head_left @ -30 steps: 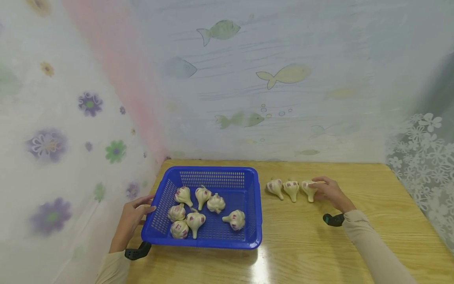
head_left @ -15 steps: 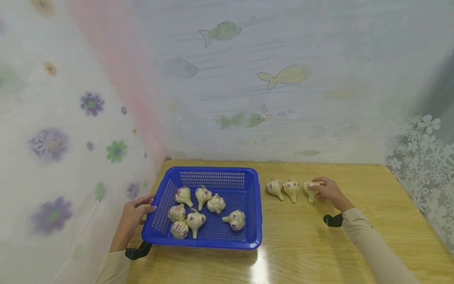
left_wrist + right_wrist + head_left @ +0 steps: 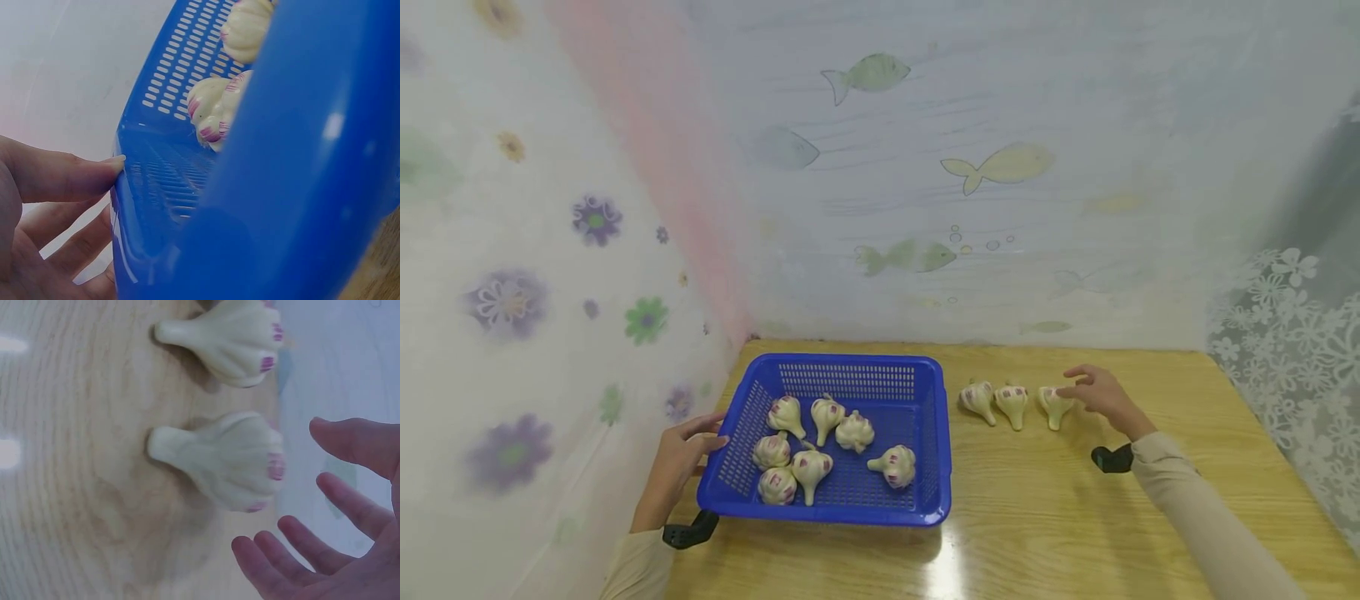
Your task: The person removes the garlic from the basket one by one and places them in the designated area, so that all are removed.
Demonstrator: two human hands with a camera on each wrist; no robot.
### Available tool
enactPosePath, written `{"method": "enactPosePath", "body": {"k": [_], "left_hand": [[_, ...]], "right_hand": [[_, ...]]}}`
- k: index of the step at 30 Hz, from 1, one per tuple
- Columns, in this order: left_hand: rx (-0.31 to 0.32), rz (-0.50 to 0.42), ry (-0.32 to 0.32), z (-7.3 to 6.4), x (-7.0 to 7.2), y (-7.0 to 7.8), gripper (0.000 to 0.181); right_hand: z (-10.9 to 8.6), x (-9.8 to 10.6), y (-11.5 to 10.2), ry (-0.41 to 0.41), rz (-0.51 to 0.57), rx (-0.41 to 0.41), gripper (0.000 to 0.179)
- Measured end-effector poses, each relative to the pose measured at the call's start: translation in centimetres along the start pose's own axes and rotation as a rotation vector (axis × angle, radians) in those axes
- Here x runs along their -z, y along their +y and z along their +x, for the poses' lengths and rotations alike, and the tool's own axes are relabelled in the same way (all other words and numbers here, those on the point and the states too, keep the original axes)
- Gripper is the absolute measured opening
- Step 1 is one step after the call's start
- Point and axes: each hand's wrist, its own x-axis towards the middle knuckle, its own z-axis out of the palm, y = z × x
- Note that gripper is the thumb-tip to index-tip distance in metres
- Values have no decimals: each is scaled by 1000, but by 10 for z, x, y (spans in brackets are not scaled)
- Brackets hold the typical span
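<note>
My left hand grips the left rim of a blue plastic basket, thumb on the rim and fingers outside below it, as the left wrist view shows. Several cream garlic bulbs with purple marks lie inside. To the right of the basket, three more bulbs form a row on the table. My right hand hovers beside the rightmost bulb. In the right wrist view its fingers are spread and apart from that garlic bulb; the middle bulb lies beyond.
The wooden table reaches back to a wall painted with fish. A flower-painted wall stands close on the left, beside my left arm. Black devices are worn at both wrists.
My right hand shifted the rightmost bulb slightly right, widening its gap from the middle one, then let go and drew back. My left hand and the basket have stayed in place.
</note>
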Motion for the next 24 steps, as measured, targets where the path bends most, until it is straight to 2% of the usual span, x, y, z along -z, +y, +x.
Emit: {"method": "enactPosePath", "body": {"k": [3,4,10,16,24], "left_hand": [[-9,-4,9,3,0,-3,47],[0,9,9,0,0,2,49],[35,7,-9,-4,-1,7,49],[49,-15,1,-5,-1,8,46],[63,8,17,-2,-2,8,45]], "right_hand": [[0,5,-7,8,-12,38,60],[0,6,-10,11,-13,50,59],[-3,7,-30,-17,-9,119,56],[-5,-1,-55,-64,-16,164,53],[-1,-20,-87,-136,-2,198,52]]}}
